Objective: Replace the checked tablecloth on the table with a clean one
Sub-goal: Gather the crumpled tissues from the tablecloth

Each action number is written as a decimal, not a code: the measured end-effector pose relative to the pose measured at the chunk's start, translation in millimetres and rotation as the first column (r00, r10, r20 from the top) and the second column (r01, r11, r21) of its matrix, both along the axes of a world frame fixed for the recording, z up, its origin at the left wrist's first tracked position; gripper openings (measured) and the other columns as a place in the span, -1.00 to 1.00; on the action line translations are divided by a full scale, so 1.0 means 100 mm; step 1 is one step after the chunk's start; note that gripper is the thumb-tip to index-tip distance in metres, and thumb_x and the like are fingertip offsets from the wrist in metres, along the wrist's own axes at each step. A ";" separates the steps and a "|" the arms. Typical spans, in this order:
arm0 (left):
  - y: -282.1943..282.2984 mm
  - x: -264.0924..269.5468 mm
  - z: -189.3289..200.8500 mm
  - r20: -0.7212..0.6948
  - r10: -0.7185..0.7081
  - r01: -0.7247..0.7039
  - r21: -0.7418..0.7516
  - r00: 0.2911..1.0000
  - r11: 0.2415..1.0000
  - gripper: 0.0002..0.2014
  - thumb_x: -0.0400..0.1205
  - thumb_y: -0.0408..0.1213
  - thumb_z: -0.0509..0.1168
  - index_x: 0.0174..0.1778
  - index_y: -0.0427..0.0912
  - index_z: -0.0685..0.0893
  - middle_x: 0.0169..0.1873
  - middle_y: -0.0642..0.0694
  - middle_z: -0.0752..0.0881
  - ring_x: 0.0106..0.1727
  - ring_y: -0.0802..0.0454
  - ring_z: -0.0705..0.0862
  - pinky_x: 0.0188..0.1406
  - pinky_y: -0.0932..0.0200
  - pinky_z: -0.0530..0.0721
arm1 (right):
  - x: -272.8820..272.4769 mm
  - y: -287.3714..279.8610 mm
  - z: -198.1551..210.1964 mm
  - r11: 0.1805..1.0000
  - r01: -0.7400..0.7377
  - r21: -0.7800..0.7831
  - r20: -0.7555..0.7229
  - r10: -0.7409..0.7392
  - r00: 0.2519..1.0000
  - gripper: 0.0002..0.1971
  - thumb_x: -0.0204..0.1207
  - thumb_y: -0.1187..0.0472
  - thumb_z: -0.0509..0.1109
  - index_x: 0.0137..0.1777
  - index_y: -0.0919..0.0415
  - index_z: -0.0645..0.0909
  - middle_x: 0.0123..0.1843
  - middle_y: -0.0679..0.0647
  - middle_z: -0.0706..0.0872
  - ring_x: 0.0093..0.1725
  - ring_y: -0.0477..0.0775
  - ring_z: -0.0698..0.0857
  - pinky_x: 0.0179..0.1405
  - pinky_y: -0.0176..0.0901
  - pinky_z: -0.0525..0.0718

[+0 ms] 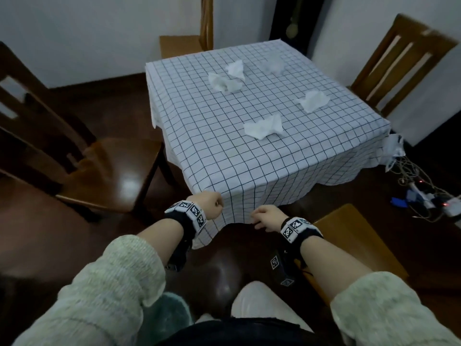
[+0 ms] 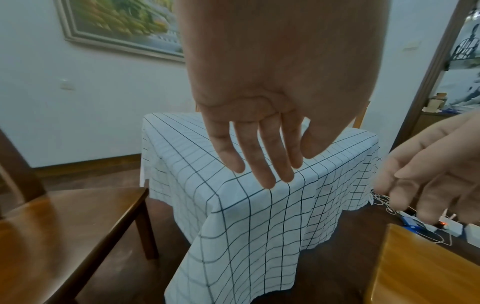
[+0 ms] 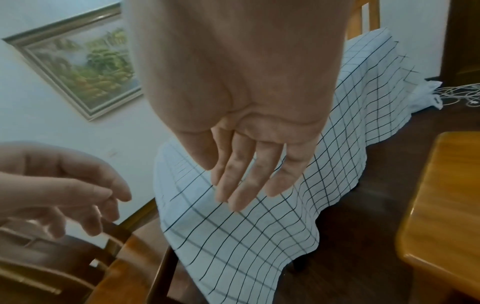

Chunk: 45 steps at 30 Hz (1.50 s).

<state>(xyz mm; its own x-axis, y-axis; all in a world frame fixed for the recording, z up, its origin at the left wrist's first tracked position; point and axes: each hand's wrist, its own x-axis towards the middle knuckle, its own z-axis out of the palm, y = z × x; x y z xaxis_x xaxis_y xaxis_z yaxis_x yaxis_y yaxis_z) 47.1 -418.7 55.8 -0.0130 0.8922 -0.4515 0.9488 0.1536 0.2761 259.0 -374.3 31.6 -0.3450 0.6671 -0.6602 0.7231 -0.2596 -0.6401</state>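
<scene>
Wooden chairs [image 1: 82,158] crowd the cloth-covered surface, whose checked tablecloth [image 1: 249,146] hangs over every edge with crumpled tissues [image 1: 264,127] on top. Left hand [image 1: 208,204] and right hand [image 1: 268,217] hover by the near corner, fingers relaxed, gripping nothing.

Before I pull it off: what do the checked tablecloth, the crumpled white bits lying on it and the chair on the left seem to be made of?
Checked tablecloth: thin woven fabric, matte, judging by its soft folds and wavy hem. Crumpled white bits: probably tissue paper, given the sharp creases and matte white; thin cloth cannot be ruled out. Left chair: dark wood with a glossy varnish; light reflects off the seat.
</scene>
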 end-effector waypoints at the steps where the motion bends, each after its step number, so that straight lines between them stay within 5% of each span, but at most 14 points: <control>1: 0.15 -0.01 -0.03 -0.003 -0.010 0.010 -0.003 1.000 1.000 -0.76 0.65 -0.11 0.12 0.13 0.10 0.65 0.07 0.06 0.68 0.07 0.00 0.66 0.00 0.05 0.70 | 0.02 0.13 -0.03 0.999 0.050 0.021 -0.014 -0.050 0.999 -0.81 0.69 0.27 0.16 0.14 0.20 0.60 0.00 0.09 0.72 -0.20 -0.04 0.70 -0.31 -0.35 0.61; 4: 0.66 0.00 -0.15 0.021 -0.015 0.015 0.006 1.000 1.000 -0.78 0.65 -0.11 0.12 0.10 0.09 0.64 0.08 0.03 0.69 0.07 -0.03 0.66 0.06 -0.01 0.70 | 0.08 0.64 -0.10 0.975 0.190 0.112 -0.056 -0.185 0.981 -0.79 0.66 0.37 0.16 0.06 0.32 0.64 -0.11 0.18 0.73 -0.29 0.00 0.69 -0.56 -0.48 0.58; 8: 1.43 0.03 -0.25 0.051 0.024 -0.026 0.046 0.998 0.999 -0.77 0.65 -0.08 0.15 0.14 0.08 0.64 0.09 0.02 0.69 0.07 -0.02 0.65 -0.03 0.07 0.68 | 0.02 1.56 -0.23 0.931 0.312 0.191 -0.114 -0.295 0.949 -0.81 0.65 0.34 0.18 0.10 0.25 0.62 -0.21 0.11 0.69 -0.19 0.14 0.70 -0.08 0.02 0.75; 10: 1.82 0.04 -0.25 0.064 0.066 -0.069 0.057 0.996 0.996 -0.73 0.66 -0.07 0.16 0.25 0.06 0.59 0.15 0.04 0.67 0.13 -0.01 0.63 -0.04 0.11 0.62 | -0.04 2.01 -0.24 0.931 0.288 0.226 -0.097 -0.273 0.957 -0.78 0.64 0.27 0.18 0.23 0.17 0.55 -0.08 0.11 0.66 -0.20 0.08 0.70 -0.21 -0.12 0.67; 14: 2.52 0.05 -0.26 0.053 0.145 -0.149 0.072 0.988 0.986 -0.56 0.65 -0.03 0.22 0.46 -0.01 0.44 0.37 -0.02 0.55 0.32 -0.04 0.56 0.16 0.05 0.60 | -0.10 2.79 -0.19 0.932 0.152 0.329 -0.027 -0.152 0.988 -0.57 0.57 0.25 0.24 0.45 0.08 0.43 0.25 0.08 0.54 0.04 0.08 0.63 -0.07 -0.14 0.59; 19: 3.10 0.11 -0.36 0.118 0.265 -0.275 0.070 0.957 0.959 -0.35 0.63 0.07 0.26 0.60 -0.11 0.27 0.52 -0.13 0.39 0.49 -0.13 0.42 0.44 -0.07 0.46 | -0.08 3.46 -0.29 0.955 0.039 0.294 0.116 -0.076 0.990 -0.37 0.57 0.04 0.28 0.63 0.02 0.21 0.61 0.13 0.08 0.45 0.22 0.41 0.40 -0.03 0.46; 24: 3.33 0.20 -0.56 0.163 0.311 -0.310 -0.033 0.936 0.950 -0.18 0.56 0.06 0.34 0.67 -0.10 0.12 0.61 -0.16 0.27 0.55 -0.16 0.34 0.51 -0.03 0.37 | -0.23 3.59 -0.43 0.940 -0.238 0.246 0.260 0.173 0.950 -0.52 0.51 -0.10 0.15 0.36 0.08 0.51 0.39 0.14 0.53 0.39 0.29 0.47 0.33 0.05 0.43; 27: 3.40 0.24 -0.67 0.166 0.256 -0.248 -0.068 0.952 0.966 -0.16 0.57 0.19 0.28 0.66 -0.14 0.11 0.55 -0.23 0.39 0.49 -0.22 0.42 0.45 -0.04 0.43 | -0.29 3.56 -0.43 0.971 -0.118 0.210 0.145 0.088 0.985 -0.59 0.61 -0.06 0.19 0.38 0.07 0.53 0.40 0.18 0.56 0.43 0.30 0.48 0.42 0.11 0.46; 30: 3.47 0.33 -0.64 0.271 0.221 -0.207 -0.080 0.937 0.975 -0.21 0.62 0.15 0.25 0.66 -0.17 0.11 0.44 -0.27 0.51 0.41 -0.23 0.52 0.36 -0.03 0.51 | -0.43 3.50 -0.36 0.998 0.039 -0.047 -0.135 -0.045 0.990 -0.55 0.71 -0.01 0.12 0.54 0.11 0.42 0.53 0.21 0.46 0.52 0.22 0.41 0.51 0.02 0.38; 33: 3.57 0.42 -0.52 0.368 0.225 -0.216 -0.066 0.902 0.974 -0.48 0.69 -0.06 0.24 0.51 -0.22 0.35 0.32 -0.25 0.60 0.27 -0.20 0.61 0.19 0.05 0.57 | -0.46 3.49 -0.19 0.955 0.202 -0.215 -0.278 -0.258 0.925 -0.63 0.74 0.07 0.07 0.37 0.24 0.54 0.32 0.13 0.61 0.34 0.08 0.55 0.11 -0.25 0.53; 35: 3.69 0.43 -0.48 0.344 0.260 -0.263 -0.040 0.902 0.964 -0.70 0.72 -0.18 0.17 0.29 -0.29 0.51 0.18 -0.28 0.66 0.15 -0.22 0.64 0.05 0.08 0.57 | -0.39 3.53 -0.03 0.946 0.257 -0.196 -0.254 -0.302 0.919 -0.61 0.74 0.03 0.07 0.31 0.22 0.61 0.25 0.10 0.65 0.26 0.01 0.55 -0.02 -0.24 0.44; 39: 3.89 0.39 -0.42 0.302 0.311 -0.321 -0.015 0.901 0.947 -0.81 0.73 -0.34 0.06 0.11 -0.36 0.51 0.01 -0.27 0.63 0.05 -0.21 0.62 -0.09 0.07 0.49 | -0.13 3.71 0.10 0.970 0.237 -0.047 -0.220 -0.242 0.945 -0.57 0.73 0.01 0.10 0.30 0.25 0.67 0.27 0.04 0.67 0.25 -0.03 0.57 0.19 -0.17 0.40; 43: 4.09 0.30 -0.30 0.230 0.363 -0.366 -0.028 0.903 0.930 -0.78 0.75 -0.33 0.01 0.21 -0.36 0.43 -0.04 -0.18 0.55 -0.01 -0.18 0.57 -0.08 0.03 0.51 | 0.13 4.15 0.08 0.943 0.234 0.236 -0.032 -0.233 0.972 -0.55 0.56 -0.12 0.20 0.00 0.28 0.70 0.03 0.24 0.75 0.18 0.31 0.66 0.12 0.04 0.60; 45: 4.26 0.25 -0.29 0.153 0.366 -0.371 0.003 0.918 0.929 -0.72 0.75 -0.26 0.05 0.31 -0.32 0.44 0.00 -0.21 0.55 0.07 -0.28 0.61 0.02 -0.03 0.56 | 0.23 4.45 0.11 0.936 0.246 0.252 0.102 -0.278 0.955 -0.49 0.48 -0.24 0.15 0.12 0.13 0.68 0.22 0.16 0.64 0.32 0.26 0.51 0.27 0.10 0.48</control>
